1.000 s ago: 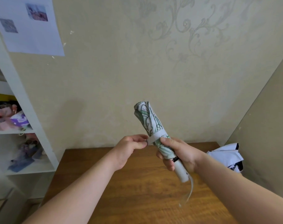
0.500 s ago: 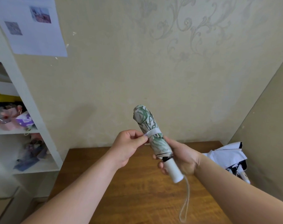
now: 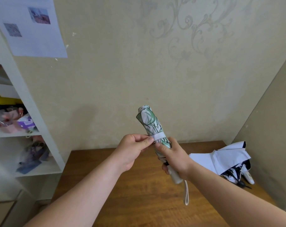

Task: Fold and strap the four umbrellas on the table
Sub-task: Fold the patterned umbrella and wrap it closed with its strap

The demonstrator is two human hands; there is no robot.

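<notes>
Now left hand (image 3: 130,150) pinches strap (image 3: 158,136); right hand (image 3: 175,158) grips rolled green umbrella (image 3: 151,122) near handle.

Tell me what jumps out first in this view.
The rolled green-leaf umbrella is held upright at centre above the wooden table, the right hand gripping its lower part while the left hand pinches its white strap. A white umbrella, still loose, lies at the table's right edge.
</notes>
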